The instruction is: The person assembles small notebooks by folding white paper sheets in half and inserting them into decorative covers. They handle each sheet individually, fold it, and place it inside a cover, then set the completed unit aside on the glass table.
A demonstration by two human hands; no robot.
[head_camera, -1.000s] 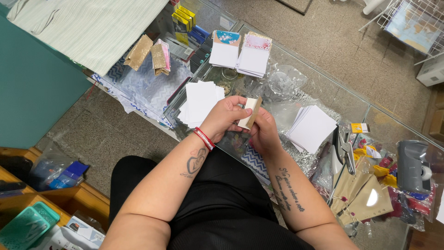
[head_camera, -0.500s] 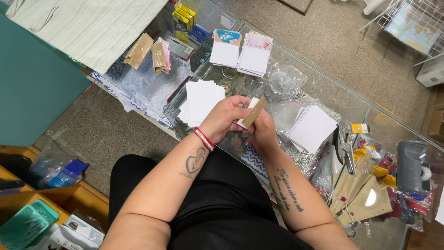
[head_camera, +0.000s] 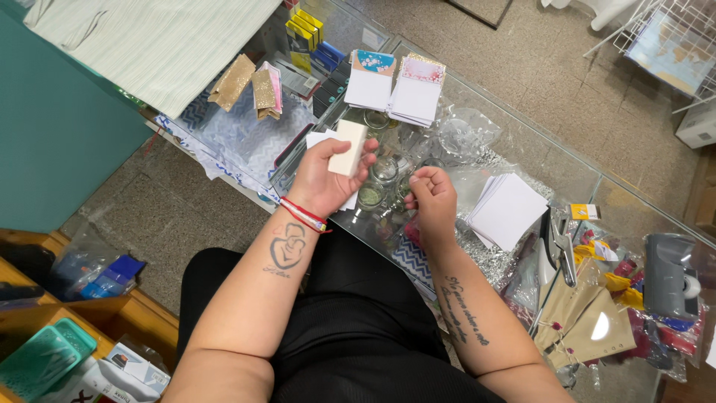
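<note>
Left hand [head_camera: 322,179] grips one cream block [head_camera: 347,147]; right hand [head_camera: 434,200] curled.

Bright, even indoor light — soft shadows, mild glare on the glass counter [head_camera: 522,160] — sharp throughout.

Glass jars [head_camera: 382,175] – grey tape dispenser [head_camera: 667,275] – teal basket [head_camera: 41,360]

Only 1 view existed: a head-worn camera looked steeply down, close over the person's lap and forearms. It faced a glass table [head_camera: 522,142] running from 11 o'clock to 4 o'clock, tiled floor [head_camera: 582,89] beyond at 1 o'clock.
</note>
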